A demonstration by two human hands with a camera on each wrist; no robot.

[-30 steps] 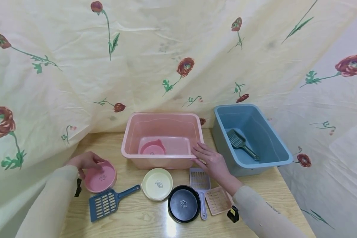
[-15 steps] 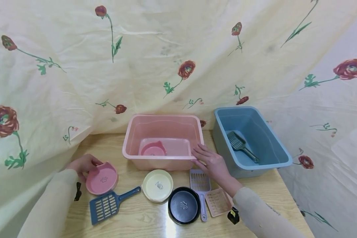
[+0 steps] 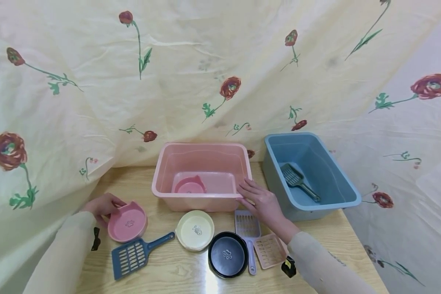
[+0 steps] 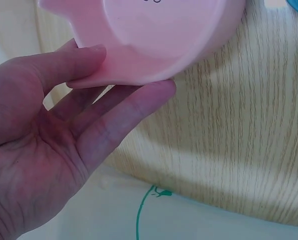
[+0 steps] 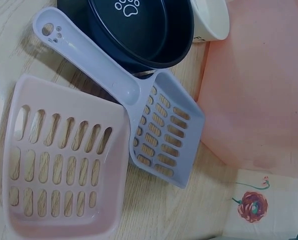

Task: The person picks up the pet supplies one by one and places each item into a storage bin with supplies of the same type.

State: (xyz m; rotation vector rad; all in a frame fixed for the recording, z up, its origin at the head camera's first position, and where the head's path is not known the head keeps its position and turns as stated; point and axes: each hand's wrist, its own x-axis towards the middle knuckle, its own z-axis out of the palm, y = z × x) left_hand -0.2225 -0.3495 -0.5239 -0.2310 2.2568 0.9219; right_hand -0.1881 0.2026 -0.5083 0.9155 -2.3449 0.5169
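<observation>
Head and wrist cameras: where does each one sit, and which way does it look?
Head: worn on the head, facing forward and down at the table; left hand, right hand and sleeves show.
Left wrist: worn there, facing the left hand's grip on a pink bowl; that hand shows.
Right wrist: worn there, facing the lilac scoop and dark bowl; no body part shows.
Head and left wrist share that bowl and hand.

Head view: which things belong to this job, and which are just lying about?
Job, judging by the hands:
pink bowl, pinched by left hand
pink bin, touched by right hand

Untouched, seemingly lying about:
cream bowl
black bowl
blue scoop
lilac scoop
pale pink scoop
second pink bowl, inside bin
blue bin, holding green scoop
</observation>
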